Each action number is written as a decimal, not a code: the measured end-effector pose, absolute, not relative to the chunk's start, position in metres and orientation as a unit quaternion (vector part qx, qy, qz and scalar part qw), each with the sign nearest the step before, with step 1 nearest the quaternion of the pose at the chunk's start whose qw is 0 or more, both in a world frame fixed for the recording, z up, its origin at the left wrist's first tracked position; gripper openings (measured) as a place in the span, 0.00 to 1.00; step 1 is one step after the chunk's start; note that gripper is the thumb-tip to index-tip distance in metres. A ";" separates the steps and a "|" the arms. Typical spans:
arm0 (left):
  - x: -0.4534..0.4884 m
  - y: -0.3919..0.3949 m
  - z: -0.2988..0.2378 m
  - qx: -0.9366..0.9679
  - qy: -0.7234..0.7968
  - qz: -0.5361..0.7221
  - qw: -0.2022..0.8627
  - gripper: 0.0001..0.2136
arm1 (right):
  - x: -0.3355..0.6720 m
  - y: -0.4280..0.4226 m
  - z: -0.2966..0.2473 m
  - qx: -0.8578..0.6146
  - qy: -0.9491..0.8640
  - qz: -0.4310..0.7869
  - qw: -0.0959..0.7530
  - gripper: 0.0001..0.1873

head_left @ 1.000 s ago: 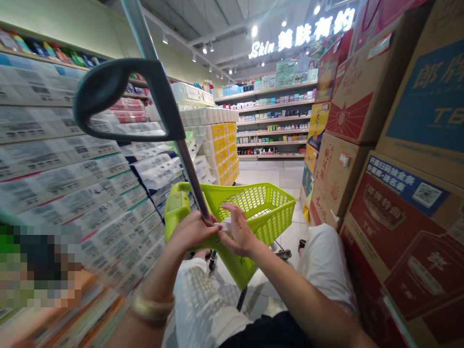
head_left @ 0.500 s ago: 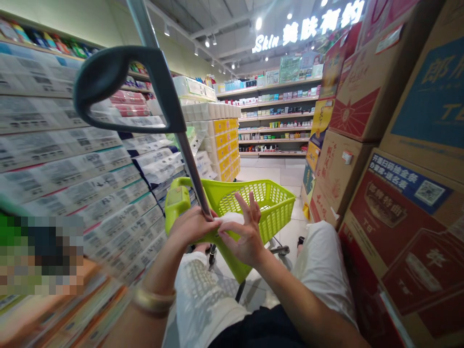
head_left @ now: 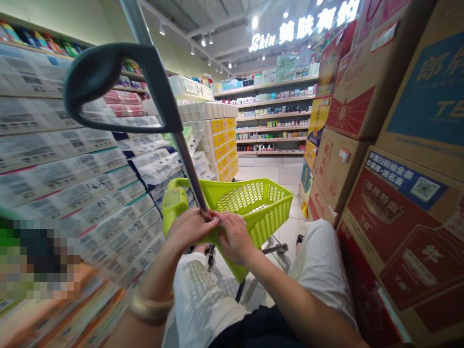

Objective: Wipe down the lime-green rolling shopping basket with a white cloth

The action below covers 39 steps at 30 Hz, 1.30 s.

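A lime-green shopping cart [head_left: 270, 208] with a lattice basket stands right in front of my knees. From it a metal pole [head_left: 191, 171] rises, tilted to the left, with a dark grey loop handle [head_left: 164, 92] high on it. My left hand [head_left: 190, 224], a gold bangle on its wrist, is closed round the lower end of this pole. Close against it, my right hand [head_left: 235, 237] bends its fingers over the same spot by the cart's rim. Only a sliver of a white tissue or cloth [head_left: 244, 220] shows at its fingers; the rest is hidden.
Stacked packs in printed wrap [head_left: 90, 164] line the left side. Cardboard cartons [head_left: 342, 157] rise close on the right. Pale floor tiles [head_left: 259, 173] lie past the cart, before shelves of small goods [head_left: 273, 113].
My right hand has turned palm down and closed over the white tissue or cloth; its raised, spread fingers have come down beside the left hand. The left hand stays at the pole.
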<state>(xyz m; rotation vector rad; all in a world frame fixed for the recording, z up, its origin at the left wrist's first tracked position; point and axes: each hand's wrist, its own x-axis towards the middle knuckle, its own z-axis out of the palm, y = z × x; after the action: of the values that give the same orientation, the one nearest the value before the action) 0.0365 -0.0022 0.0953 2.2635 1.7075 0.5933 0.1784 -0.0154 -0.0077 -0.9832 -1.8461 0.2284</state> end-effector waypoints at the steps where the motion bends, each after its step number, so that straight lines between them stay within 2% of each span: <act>1: 0.037 -0.003 0.095 0.776 0.593 0.191 0.097 0.14 | 0.181 -0.013 -0.010 -0.402 -0.767 0.091 0.492 0.31; 3: 0.037 -0.005 0.095 0.776 0.602 0.178 0.058 0.15 | 0.187 -0.008 -0.014 -0.399 -0.765 0.087 0.499 0.29; 8: 0.039 -0.010 0.095 0.780 0.601 0.166 0.049 0.14 | 0.193 -0.001 -0.022 -0.418 -0.717 0.078 0.553 0.19; 12: 0.044 -0.013 0.096 0.764 0.628 0.152 0.007 0.15 | 0.181 -0.006 -0.017 -0.381 -0.726 0.085 0.566 0.21; 16: 0.046 -0.016 0.098 0.754 0.640 0.147 -0.006 0.14 | 0.180 -0.009 -0.015 -0.382 -0.748 0.092 0.535 0.25; 22: 0.047 -0.018 0.099 0.751 0.646 0.137 -0.016 0.14 | 0.193 0.002 -0.024 -0.465 -0.714 0.076 0.518 0.19; 32: 0.047 -0.019 0.096 0.756 0.637 0.140 -0.054 0.14 | 0.187 -0.001 -0.014 -0.398 -0.779 0.055 0.481 0.19; 39: 0.050 -0.022 0.094 0.750 0.641 0.141 -0.078 0.12 | 0.189 -0.001 -0.022 -0.443 -0.739 0.050 0.505 0.14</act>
<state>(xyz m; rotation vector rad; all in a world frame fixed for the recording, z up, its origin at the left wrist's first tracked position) 0.0503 -0.0224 0.0938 2.4814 2.1200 0.4664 0.1885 -0.0010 -0.0217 -1.0690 -1.7833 0.1210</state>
